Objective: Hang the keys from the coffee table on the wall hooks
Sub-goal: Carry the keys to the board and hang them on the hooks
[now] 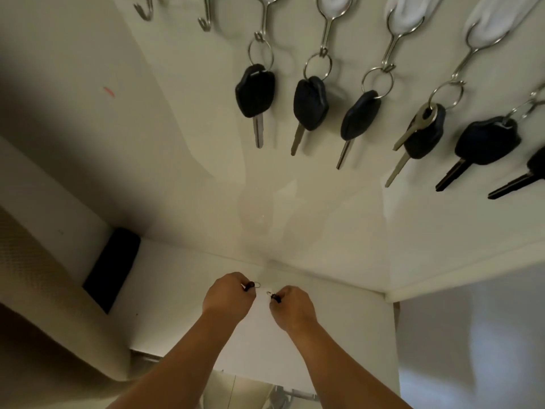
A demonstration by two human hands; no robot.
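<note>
Several black-headed keys on steel rings (255, 91) already hang above my hands — left hand (227, 296) and right hand (295, 308) each pinch one more small black key, left's (251, 285) and right's (275, 297), with two bare steel wall hooks (204, 23) up-left waiting.

Shadowed cream wall (177, 143), white ledge (324, 335)

— Where are my arms?
— Both bare forearms reach forward from the bottom edge, angling toward each other.
— And the hands?
— I see my left hand (228, 293) and right hand (293, 305) side by side, apart, fingers curled closed, each pinching something small.
</note>
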